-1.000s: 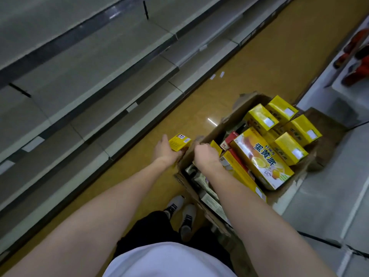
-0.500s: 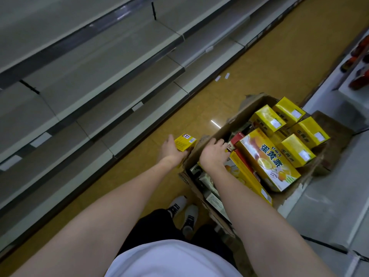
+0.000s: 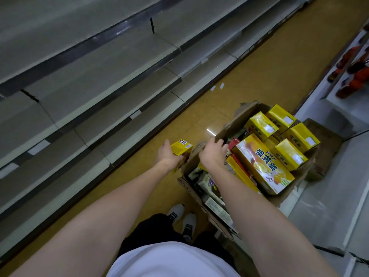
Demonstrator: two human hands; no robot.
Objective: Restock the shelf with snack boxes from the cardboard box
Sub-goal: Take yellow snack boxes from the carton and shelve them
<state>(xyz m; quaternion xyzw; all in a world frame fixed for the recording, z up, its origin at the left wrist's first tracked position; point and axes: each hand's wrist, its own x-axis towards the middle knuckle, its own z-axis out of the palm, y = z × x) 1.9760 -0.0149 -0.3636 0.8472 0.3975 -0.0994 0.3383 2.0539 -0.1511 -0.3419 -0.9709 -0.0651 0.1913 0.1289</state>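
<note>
A worn cardboard box [image 3: 227, 128] stands on the floor, filled with several yellow snack boxes; a large yellow one [image 3: 263, 162] lies on top. My left hand [image 3: 168, 156] holds a small yellow snack box [image 3: 181, 146] just left of the cardboard box, above the floor. My right hand [image 3: 212, 153] reaches into the near-left part of the cardboard box, fingers curled down among the packs beside a red-edged box [image 3: 232, 141]; what it grips is hidden. The grey shelves [image 3: 99, 76] run along the left and hold nothing in view.
A yellow-brown aisle floor [image 3: 249, 76] runs between the shelves and a white unit [image 3: 339, 108] on the right holding red bottles [image 3: 355, 80]. My shoes [image 3: 182, 218] stand just beside the box's near corner. Two small white labels [image 3: 217, 86] lie on the floor.
My right hand has slid forward and deeper into the box, toward the red-edged pack. My left hand keeps the small yellow box and has barely moved. The view has tilted slightly.
</note>
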